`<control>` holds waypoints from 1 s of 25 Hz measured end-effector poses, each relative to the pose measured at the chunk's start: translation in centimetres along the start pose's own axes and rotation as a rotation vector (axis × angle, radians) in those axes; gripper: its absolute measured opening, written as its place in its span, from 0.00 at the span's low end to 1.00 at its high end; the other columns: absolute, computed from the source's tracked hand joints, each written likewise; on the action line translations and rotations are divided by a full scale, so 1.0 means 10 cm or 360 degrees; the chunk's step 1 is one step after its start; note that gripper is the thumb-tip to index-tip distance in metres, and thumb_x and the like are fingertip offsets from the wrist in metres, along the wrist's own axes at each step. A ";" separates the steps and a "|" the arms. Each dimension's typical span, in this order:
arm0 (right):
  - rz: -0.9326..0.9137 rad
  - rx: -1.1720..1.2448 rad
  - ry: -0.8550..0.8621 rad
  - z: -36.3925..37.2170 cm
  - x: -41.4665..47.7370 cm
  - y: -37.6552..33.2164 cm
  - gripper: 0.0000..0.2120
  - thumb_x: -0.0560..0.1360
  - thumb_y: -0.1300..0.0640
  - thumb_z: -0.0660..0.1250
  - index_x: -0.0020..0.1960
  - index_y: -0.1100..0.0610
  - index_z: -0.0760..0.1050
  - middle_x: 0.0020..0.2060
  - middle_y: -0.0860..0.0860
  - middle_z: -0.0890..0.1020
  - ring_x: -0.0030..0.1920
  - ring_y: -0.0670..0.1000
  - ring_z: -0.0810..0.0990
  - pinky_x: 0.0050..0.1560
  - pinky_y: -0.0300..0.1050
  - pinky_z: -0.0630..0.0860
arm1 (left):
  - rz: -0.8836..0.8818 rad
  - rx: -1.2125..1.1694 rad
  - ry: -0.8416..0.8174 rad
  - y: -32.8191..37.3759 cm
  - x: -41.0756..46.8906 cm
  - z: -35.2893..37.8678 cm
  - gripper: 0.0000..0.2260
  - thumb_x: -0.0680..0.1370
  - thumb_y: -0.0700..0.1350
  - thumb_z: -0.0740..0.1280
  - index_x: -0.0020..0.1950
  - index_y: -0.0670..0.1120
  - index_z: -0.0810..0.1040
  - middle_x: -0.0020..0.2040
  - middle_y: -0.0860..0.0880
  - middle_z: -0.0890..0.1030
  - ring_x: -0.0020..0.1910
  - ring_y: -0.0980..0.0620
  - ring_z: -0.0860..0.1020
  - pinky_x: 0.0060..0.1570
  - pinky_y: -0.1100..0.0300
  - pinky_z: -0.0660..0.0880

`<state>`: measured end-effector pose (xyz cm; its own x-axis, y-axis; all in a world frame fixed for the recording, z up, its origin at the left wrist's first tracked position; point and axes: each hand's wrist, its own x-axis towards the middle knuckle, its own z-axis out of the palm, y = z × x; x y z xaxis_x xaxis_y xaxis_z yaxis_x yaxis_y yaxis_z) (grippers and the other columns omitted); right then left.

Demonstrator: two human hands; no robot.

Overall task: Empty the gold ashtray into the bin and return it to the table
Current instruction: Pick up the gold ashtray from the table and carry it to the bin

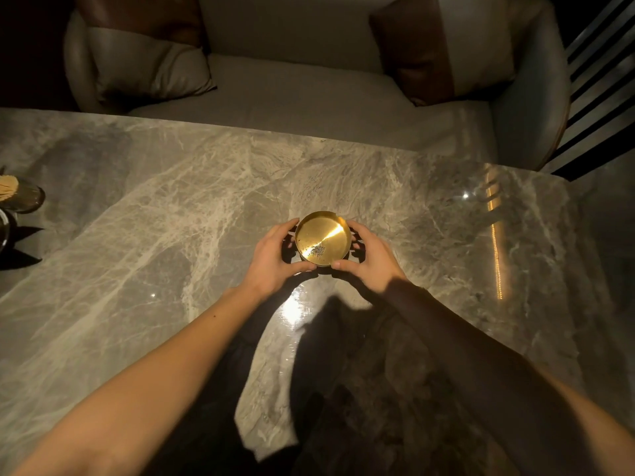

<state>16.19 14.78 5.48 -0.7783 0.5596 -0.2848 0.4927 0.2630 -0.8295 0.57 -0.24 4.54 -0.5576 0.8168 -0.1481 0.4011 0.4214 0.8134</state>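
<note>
Ashtray: gold, mid-table, ash inside, clasped at both sides.
Left hand: fingers wrapped on left rim.
Right hand: clamped on right rim.
Table: bare marble all round; far edge meets sofa.

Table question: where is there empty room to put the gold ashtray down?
Bare marble table spreads between the ashtray and the toothpick jar at the left edge, and right toward the far corner. Only the left edge is crowded.
</note>
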 end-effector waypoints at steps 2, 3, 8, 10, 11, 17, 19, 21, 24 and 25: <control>-0.0010 0.0040 0.0013 -0.07 -0.10 -0.05 0.38 0.66 0.56 0.78 0.71 0.46 0.65 0.64 0.47 0.75 0.62 0.46 0.74 0.63 0.43 0.73 | -0.0006 -0.0090 0.0048 0.08 -0.07 0.01 0.41 0.63 0.53 0.81 0.71 0.46 0.69 0.63 0.50 0.77 0.60 0.53 0.76 0.63 0.56 0.74; -0.0017 0.0050 0.0026 -0.11 -0.15 -0.07 0.38 0.66 0.56 0.78 0.72 0.46 0.64 0.64 0.46 0.74 0.62 0.45 0.73 0.61 0.38 0.71 | -0.0014 -0.0158 0.0076 0.14 -0.11 0.01 0.40 0.62 0.52 0.81 0.71 0.47 0.69 0.63 0.51 0.77 0.60 0.54 0.77 0.63 0.57 0.74; -0.0075 0.0041 0.0138 -0.33 -0.43 -0.10 0.37 0.66 0.57 0.78 0.71 0.47 0.67 0.61 0.42 0.75 0.59 0.39 0.74 0.52 0.20 0.66 | -0.0020 -0.0471 0.0118 0.38 -0.31 0.07 0.38 0.61 0.53 0.80 0.69 0.50 0.73 0.61 0.56 0.79 0.63 0.59 0.77 0.66 0.61 0.71; -0.0061 0.0098 0.0192 -0.41 -0.55 -0.10 0.36 0.65 0.58 0.79 0.69 0.47 0.69 0.59 0.41 0.76 0.58 0.36 0.74 0.54 0.21 0.67 | -0.0020 -0.0542 0.0103 0.49 -0.37 0.14 0.38 0.61 0.52 0.79 0.70 0.50 0.73 0.62 0.58 0.78 0.65 0.61 0.75 0.67 0.63 0.70; -0.0060 0.0132 0.0212 -0.46 -0.60 -0.09 0.35 0.64 0.57 0.79 0.68 0.47 0.69 0.59 0.41 0.76 0.59 0.35 0.74 0.56 0.23 0.68 | -0.0014 -0.0575 0.0097 0.55 -0.40 0.17 0.39 0.61 0.50 0.79 0.70 0.49 0.72 0.63 0.58 0.77 0.65 0.62 0.75 0.67 0.64 0.70; -0.0038 0.0255 0.0249 -0.69 -0.86 -0.02 0.36 0.60 0.53 0.82 0.63 0.44 0.69 0.62 0.44 0.77 0.61 0.45 0.77 0.64 0.47 0.74 | 0.0071 -0.0636 0.0107 0.89 -0.54 0.43 0.44 0.59 0.50 0.81 0.73 0.49 0.68 0.69 0.54 0.75 0.69 0.60 0.72 0.70 0.61 0.68; -0.0056 0.0278 0.0259 -0.83 -0.95 0.01 0.38 0.59 0.52 0.82 0.64 0.44 0.69 0.61 0.46 0.77 0.61 0.46 0.77 0.65 0.50 0.74 | 0.0080 -0.0615 0.0114 1.02 -0.56 0.54 0.45 0.59 0.48 0.82 0.73 0.50 0.67 0.69 0.55 0.74 0.68 0.61 0.72 0.69 0.62 0.69; -0.0098 0.0244 0.0227 -1.02 -1.03 0.06 0.41 0.60 0.53 0.81 0.69 0.48 0.68 0.61 0.46 0.77 0.62 0.45 0.76 0.66 0.48 0.73 | 0.0088 -0.0617 0.0123 1.17 -0.57 0.65 0.45 0.59 0.47 0.83 0.73 0.51 0.67 0.67 0.58 0.74 0.66 0.63 0.72 0.68 0.62 0.69; -0.0148 0.0198 0.0108 -1.41 -1.14 0.16 0.42 0.64 0.56 0.79 0.73 0.51 0.64 0.61 0.48 0.74 0.62 0.45 0.75 0.66 0.41 0.72 | 0.0088 -0.0682 0.0102 1.45 -0.58 0.87 0.45 0.59 0.44 0.83 0.73 0.49 0.67 0.67 0.62 0.73 0.67 0.63 0.72 0.69 0.63 0.68; -0.0179 0.0188 0.0062 -1.54 -1.17 0.19 0.41 0.65 0.57 0.79 0.73 0.51 0.64 0.60 0.50 0.74 0.62 0.46 0.75 0.66 0.40 0.72 | 0.0078 -0.0723 0.0096 1.53 -0.57 0.93 0.45 0.59 0.43 0.83 0.73 0.47 0.67 0.67 0.61 0.73 0.68 0.62 0.72 0.69 0.63 0.68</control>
<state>32.25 20.85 14.68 -0.8091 0.5624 -0.1702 0.3525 0.2327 -0.9064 16.70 5.20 12.58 -0.5929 0.8012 -0.0814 0.0762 0.1564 0.9847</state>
